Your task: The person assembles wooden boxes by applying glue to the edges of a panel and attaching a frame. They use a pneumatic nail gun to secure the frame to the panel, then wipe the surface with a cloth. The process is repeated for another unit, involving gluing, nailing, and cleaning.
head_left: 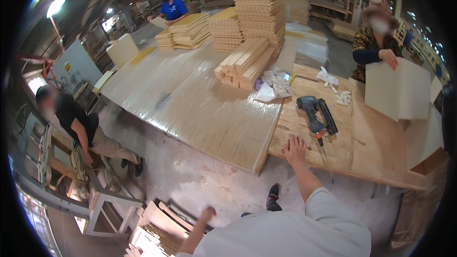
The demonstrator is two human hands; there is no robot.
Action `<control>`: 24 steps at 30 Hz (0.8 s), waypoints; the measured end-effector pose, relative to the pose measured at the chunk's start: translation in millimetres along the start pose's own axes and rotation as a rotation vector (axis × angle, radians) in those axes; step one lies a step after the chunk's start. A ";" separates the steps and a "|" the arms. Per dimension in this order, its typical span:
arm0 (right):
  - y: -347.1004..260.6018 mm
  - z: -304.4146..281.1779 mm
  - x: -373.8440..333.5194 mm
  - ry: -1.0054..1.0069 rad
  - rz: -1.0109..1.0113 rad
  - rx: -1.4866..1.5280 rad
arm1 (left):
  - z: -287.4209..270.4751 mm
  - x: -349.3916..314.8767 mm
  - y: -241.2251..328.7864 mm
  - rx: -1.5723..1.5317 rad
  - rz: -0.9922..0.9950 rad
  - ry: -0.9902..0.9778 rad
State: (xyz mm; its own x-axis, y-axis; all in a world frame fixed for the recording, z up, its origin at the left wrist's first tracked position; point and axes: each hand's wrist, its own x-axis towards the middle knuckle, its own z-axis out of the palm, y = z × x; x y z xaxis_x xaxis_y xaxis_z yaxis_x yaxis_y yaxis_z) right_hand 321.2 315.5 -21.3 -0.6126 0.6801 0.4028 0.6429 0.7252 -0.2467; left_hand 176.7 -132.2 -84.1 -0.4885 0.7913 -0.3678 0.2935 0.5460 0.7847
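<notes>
My right hand [295,150] rests on the front edge of the plywood worktop [312,154], fingers stretched out and holding nothing. Just beyond it lies a dark grey pneumatic nail gun [315,113], with an air hose [324,154] running from its orange-red fitting over the edge. My left hand [207,213] hangs low at my side, above a stack of wooden pieces [154,235]; its fingers are too unclear to read. Small white pieces [342,98] lie past the nail gun. Crumpled white cloth [277,83] and a clear plastic bag [265,93] sit to its left.
Wooden bars [245,63] are piled on the large film-covered table [209,114], before a tall stack of panels [259,14]. At right, a co-worker [381,43] touches a pale box [404,90]. Another person [76,123] stands left; one in blue [176,9] works behind.
</notes>
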 end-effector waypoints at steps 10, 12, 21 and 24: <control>3.8 2.6 -2.9 -0.029 0.018 -0.015 | -261.3 17.8 335.7 -0.200 0.919 1.046; 3.1 1.8 -0.6 -0.070 0.016 -0.001 | -226.1 24.1 311.7 -0.248 0.946 1.011; 2.4 -3.7 4.2 -0.063 0.004 0.043 | 19.0 0.1 67.0 0.302 0.088 -0.110; 3.4 -0.8 -4.8 -0.076 -0.007 0.111 | 45.1 -70.2 25.1 0.065 -0.242 0.084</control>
State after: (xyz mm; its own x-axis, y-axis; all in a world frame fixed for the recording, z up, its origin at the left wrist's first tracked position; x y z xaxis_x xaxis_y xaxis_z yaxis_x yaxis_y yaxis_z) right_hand 326.7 314.6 -23.3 -0.6528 0.6779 0.3380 0.5859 0.7347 -0.3419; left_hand 255.5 -161.6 -61.1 -0.6167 0.6112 -0.4960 0.2105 0.7353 0.6443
